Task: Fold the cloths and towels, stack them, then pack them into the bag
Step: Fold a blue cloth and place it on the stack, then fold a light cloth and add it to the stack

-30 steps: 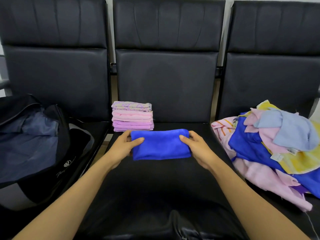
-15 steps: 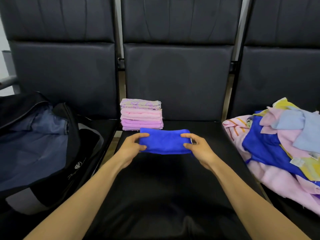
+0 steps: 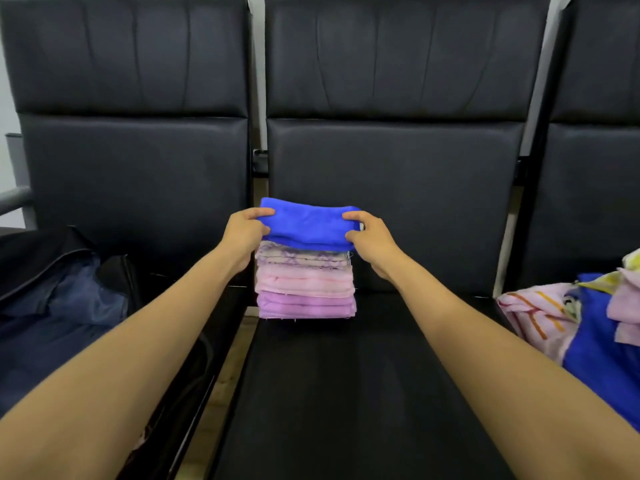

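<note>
A folded blue towel sits right on top of the stack of folded cloths, which is patterned lilac, pink and purple, at the back left of the middle seat. My left hand grips the towel's left end, thumb on top. My right hand grips its right end the same way. An open dark bag with a blue lining lies on the left seat. A heap of unfolded cloths, pink, blue and yellow, lies on the right seat.
Three black padded chairs stand side by side, with tall backrests behind the stack. The middle seat cushion stretches toward me. A narrow gap with bare floor separates the left and middle seats.
Both hands lifted the folded blue towel off the middle seat and carried it back and up onto the stack. The view has swung left and closer.
</note>
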The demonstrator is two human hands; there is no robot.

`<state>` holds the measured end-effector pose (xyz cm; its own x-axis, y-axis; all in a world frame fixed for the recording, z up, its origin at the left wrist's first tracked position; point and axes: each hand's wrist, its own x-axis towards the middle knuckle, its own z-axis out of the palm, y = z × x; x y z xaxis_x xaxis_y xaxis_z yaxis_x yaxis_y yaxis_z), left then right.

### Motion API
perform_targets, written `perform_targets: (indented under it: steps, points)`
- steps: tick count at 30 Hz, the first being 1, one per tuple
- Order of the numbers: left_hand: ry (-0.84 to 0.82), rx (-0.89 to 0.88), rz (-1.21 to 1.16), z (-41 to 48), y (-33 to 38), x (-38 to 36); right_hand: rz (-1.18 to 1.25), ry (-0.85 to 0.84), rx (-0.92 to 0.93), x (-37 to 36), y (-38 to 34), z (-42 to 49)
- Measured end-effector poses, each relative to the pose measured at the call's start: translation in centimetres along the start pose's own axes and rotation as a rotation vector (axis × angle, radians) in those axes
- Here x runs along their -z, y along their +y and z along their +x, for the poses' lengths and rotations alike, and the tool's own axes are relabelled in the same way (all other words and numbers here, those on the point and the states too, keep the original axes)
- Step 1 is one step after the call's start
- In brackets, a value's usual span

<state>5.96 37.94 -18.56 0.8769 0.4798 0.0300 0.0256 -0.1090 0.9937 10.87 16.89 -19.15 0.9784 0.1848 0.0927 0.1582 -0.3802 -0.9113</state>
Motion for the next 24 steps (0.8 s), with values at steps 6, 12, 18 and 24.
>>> perform_targets:
  steps: [6, 12, 18, 24]
  points:
    - [-0.003, 0.131, 0.244, 1.5, -4.5, -0.1, -0.27, -0.089, -0.09, -3.3, 4.0, 1.5]
    - [-0.007, 0.035, 0.358, 0.4, -4.8, 0.6, -0.137, -0.072, -0.088, -2.6, 4.1, -0.1]
    - [-0.011, -0.225, 0.442, -6.5, -2.6, -2.1, 0.025, 0.019, -0.054, 1.9, 3.4, -5.4]
    - [-0.257, -0.21, 0.304, -14.5, -2.1, -9.7, 0.073, 0.141, -0.098, 9.9, 6.1, -13.4]
